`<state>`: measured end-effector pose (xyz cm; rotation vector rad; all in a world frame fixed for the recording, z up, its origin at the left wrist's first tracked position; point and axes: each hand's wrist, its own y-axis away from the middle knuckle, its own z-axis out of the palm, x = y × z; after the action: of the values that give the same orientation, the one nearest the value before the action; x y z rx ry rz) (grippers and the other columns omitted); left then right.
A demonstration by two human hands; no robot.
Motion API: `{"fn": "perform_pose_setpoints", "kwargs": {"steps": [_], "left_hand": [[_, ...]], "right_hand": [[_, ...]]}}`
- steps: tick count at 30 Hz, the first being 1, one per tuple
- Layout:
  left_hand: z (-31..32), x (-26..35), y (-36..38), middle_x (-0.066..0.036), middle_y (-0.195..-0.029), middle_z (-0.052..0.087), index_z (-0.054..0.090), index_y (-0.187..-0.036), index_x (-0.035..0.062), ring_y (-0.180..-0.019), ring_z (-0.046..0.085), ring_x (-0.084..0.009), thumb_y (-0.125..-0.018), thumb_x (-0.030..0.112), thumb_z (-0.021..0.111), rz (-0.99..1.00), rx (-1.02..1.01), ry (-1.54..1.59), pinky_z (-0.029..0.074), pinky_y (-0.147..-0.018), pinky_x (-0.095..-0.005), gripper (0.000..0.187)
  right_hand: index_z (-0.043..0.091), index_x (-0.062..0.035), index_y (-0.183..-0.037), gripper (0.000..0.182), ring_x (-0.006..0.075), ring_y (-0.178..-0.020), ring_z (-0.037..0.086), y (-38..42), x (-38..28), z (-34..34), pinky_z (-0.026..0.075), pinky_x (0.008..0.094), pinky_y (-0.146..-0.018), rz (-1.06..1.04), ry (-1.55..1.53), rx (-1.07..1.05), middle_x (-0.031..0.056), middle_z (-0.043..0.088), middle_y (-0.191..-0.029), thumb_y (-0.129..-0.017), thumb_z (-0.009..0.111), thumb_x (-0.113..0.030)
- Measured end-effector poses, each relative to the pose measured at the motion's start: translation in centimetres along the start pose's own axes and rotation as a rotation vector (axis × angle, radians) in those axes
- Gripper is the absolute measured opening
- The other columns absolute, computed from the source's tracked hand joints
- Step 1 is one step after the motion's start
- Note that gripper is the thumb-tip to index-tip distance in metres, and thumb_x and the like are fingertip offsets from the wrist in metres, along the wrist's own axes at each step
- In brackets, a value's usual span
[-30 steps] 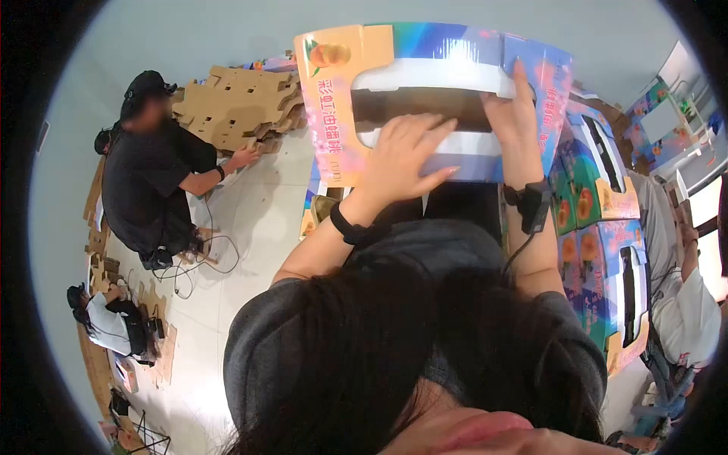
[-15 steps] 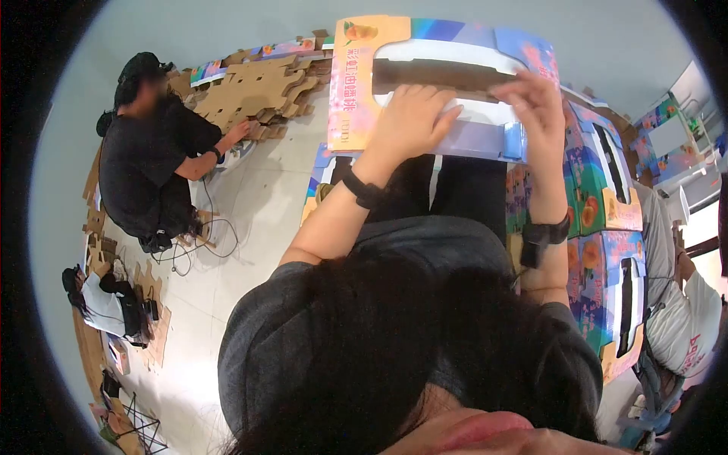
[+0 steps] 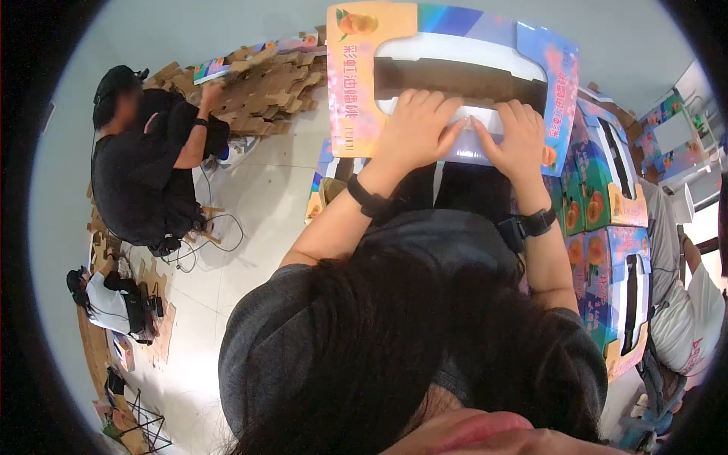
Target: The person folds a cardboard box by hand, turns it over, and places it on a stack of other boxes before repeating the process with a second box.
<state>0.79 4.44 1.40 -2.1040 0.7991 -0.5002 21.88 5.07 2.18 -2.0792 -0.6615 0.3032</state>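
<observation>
A printed cardboard peach box (image 3: 353,83) lies in front of me, with a long cut-out in its white top and brown cardboard showing inside. My left hand (image 3: 421,129) grips the near strip of the box, its fingers bent over toward the cut-out. On the right part of the same strip is my right hand (image 3: 516,136), fingers curled over it in the same way. Both thumbs press on the strip and point at each other, a small gap between them. The undersides of my fingers are hidden.
More printed boxes (image 3: 607,296) are stacked at my right. Flattened brown cardboard (image 3: 265,91) lies along the back wall. One person in black (image 3: 148,174) sits at the left, another in white (image 3: 110,303) farther off. A cable (image 3: 220,243) runs over the floor.
My right hand has come down from above the box's right end onto its near strip. The right end now shows its printed face. The person in black has raised a hand.
</observation>
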Motion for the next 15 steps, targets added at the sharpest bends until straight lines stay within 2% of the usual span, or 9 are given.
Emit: {"fn": "perform_pose_setpoints", "kwargs": {"steps": [5, 15], "left_hand": [[0.6, -0.5, -0.2, -0.011, -0.093, 0.064, 0.066, -0.111, 0.0077, -0.092, 0.061, -0.031, -0.091, 0.028, 0.065, 0.015, 0.027, 0.002, 0.043, -0.087, -0.0417, 0.028], [1.1, -0.8, -0.5, -0.011, -0.091, 0.065, 0.065, -0.105, 0.008, -0.09, 0.062, -0.0316, -0.094, 0.024, 0.061, -0.016, -0.014, 0.011, 0.043, -0.083, -0.0424, 0.02]], "right_hand": [[0.062, -0.006, -0.082, 0.037, 0.0303, -0.08, 0.057, -0.2, 0.4, 0.5, 0.04, 0.0428, -0.069, 0.032, 0.055, -0.038, 0.0102, 0.058, -0.081, -0.085, 0.072, -0.041], [0.06, -0.0069, -0.078, 0.034, 0.0306, -0.077, 0.057, -0.4, 0.8, 0.7, 0.04, 0.043, -0.067, 0.056, 0.033, -0.052, 0.0095, 0.058, -0.077, -0.086, 0.072, -0.039]]}}
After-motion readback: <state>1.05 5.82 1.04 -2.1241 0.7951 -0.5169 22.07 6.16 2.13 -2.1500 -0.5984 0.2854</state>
